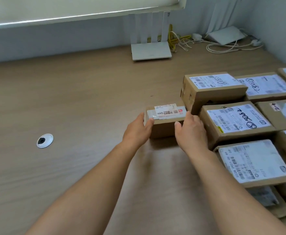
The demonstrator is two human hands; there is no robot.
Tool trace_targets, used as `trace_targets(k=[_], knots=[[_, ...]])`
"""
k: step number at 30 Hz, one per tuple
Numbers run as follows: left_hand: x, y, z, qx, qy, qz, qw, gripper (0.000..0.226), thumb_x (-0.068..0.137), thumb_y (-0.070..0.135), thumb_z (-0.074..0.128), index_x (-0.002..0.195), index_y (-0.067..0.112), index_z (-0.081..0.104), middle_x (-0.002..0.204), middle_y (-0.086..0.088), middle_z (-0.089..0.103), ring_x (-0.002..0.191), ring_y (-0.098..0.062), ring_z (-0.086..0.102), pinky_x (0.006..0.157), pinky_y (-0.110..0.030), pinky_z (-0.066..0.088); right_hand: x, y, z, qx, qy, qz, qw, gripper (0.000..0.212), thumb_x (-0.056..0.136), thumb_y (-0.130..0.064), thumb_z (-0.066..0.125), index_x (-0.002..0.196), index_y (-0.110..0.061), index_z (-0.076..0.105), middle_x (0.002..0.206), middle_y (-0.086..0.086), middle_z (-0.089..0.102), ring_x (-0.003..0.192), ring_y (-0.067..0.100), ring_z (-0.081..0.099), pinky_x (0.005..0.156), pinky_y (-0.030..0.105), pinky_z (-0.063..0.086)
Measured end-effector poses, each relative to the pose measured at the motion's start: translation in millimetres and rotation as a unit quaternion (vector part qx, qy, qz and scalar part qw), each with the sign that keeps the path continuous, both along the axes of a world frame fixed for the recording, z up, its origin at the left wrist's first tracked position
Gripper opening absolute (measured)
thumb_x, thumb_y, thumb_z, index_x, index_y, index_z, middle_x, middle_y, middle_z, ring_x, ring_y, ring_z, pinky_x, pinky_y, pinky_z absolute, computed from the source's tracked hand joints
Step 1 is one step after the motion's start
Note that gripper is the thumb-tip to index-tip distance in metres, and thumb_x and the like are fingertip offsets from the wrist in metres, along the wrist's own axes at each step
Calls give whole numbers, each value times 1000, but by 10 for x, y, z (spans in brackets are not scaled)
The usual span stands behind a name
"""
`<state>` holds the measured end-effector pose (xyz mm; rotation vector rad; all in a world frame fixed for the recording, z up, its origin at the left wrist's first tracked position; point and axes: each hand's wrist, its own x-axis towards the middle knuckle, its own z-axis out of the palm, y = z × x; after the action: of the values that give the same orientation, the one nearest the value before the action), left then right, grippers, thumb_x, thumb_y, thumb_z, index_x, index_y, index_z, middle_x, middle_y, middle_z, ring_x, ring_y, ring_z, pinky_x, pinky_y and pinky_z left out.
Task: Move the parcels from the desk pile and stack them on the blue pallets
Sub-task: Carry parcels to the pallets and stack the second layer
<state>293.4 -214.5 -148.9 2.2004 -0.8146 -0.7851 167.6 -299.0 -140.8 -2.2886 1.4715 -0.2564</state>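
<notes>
— Left hand (137, 131): state and position?
— It is placed flat against the left side of the small brown cardboard parcel (166, 128). The fingers lie extended along that side and the thumb rests on the near top edge. The grip is not closed round the parcel.
— Right hand (191, 131)?
— This one mirrors it on the right side of the same parcel. The thumb lies on the near face. The fingers run into the gap between the parcel and the pile of brown cardboard parcels with white shipping labels (237, 119) and are mostly hidden there. The small parcel sits pressed between the two hands.
— Location of the small parcel?
— It rests on the light wood-grain surface (71, 99), right of centre and just beside the left flank of the pile. Its top carries a white printed label and a strip of clear tape.
— Pile layout?
— The pile runs along the right edge of the surface, from the near corner toward the far one. The parcels lie label-up in rows, and darker parcels show beneath the near ones. Several labels bear black handwritten marks.
— Other items?
— A white flat router with four upright antennas (151, 51) stands at the far edge. Tangled yellow and white cables (181, 39) lie to its right. A second white router (225, 35) lies in the far right corner. A round silver cable grommet (44, 140) is set into the left half of the surface. A white roller blind (71, 7) hangs above the far edge.
</notes>
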Motion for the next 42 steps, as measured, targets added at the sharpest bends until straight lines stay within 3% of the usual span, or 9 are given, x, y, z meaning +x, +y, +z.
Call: trace_targets(k=[3, 8, 11, 15, 18, 22, 27, 33, 42], knots=[[-10, 76, 28, -44, 37, 34, 998, 40, 98, 36, 40, 136, 24, 44, 128, 3, 56, 120, -18, 50, 90, -25, 37, -7, 50, -44, 0, -10, 0, 1000, 46, 97, -31, 40, 135, -6, 37, 130, 15, 47, 120, 31, 43, 97, 41, 37], [-13, 466, -37, -40, 7, 28, 999, 37, 91, 26, 53, 128, 26, 50, 119, 0, 58, 100, -15, 57, 80, -25, 42, -130, 275, -175, 86, -32, 19, 996, 44, 94, -42, 45, 131, -17, 43, 122, 8, 56, 110, 28, 53, 90, 38, 44], [-67, 647, -84, -23, 43, 9, 999, 47, 85, 19, 59, 130, 27, 47, 119, -5, 56, 98, -15, 59, 84, -31, 50, -274, 376, -223, 149, -74, 34, 985, 39, 90, -37, 54, 127, -26, 47, 116, 3, 53, 105, 22, 52, 88, 33, 44], [-261, 863, -160, -27, 59, -8, 998, 53, 79, 17, 60, 128, 33, 50, 118, -6, 54, 99, -13, 61, 89, -38, 53, -425, 521, -210, 193, -114, 39, 974, 48, 87, -23, 63, 131, -17, 45, 129, 2, 46, 115, 19, 48, 92, 28, 40], [-410, 1053, -93, -49, 50, 13, 997, 59, 82, 10, 60, 133, 37, 46, 119, -2, 49, 102, -8, 58, 95, -31, 48, -484, 692, -218, 175, -137, 45, 974, 49, 86, -21, 64, 131, -19, 44, 128, 0, 54, 113, 18, 52, 88, 24, 40], [-534, 1420, 30, -63, 34, 47, 996, 64, 84, 6, 57, 137, 38, 40, 125, 7, 52, 107, -3, 56, 92, -19, 43, -531, 995, -196, 142, -152, 77, 975, 68, 84, -22, 65, 144, -20, 34, 136, 2, 49, 121, 19, 47, 98, 30, 40], [-661, 1955, 233, -95, 28, 102, 990, 66, 85, 6, 55, 136, 44, 40, 124, 17, 57, 107, 3, 55, 90, -19, 45, -561, 1447, -51, 131, -194, 121, 965, 72, 83, -21, 66, 146, -22, 31, 134, 1, 46, 116, 17, 51, 98, 33, 42], [-814, 2643, 457, -154, 6, 130, 979, 59, 87, 14, 59, 134, 48, 42, 124, 21, 57, 110, 1, 55, 98, -34, 46, -591, 2042, 187, 99, -238, 174, 950, 73, 82, -21, 66, 146, -19, 30, 138, 1, 46, 120, 16, 48, 98, 33, 41], [-1016, 4132, 770, -204, -39, 233, 950, 60, 85, 10, 59, 130, 47, 44, 112, 28, 60, 105, 5, 55, 90, -21, 45, -498, 3394, 508, 66, -266, 280, 920, 68, 83, -17, 64, 143, -18, 34, 131, 0, 52, 111, 15, 52, 91, 31, 44]])
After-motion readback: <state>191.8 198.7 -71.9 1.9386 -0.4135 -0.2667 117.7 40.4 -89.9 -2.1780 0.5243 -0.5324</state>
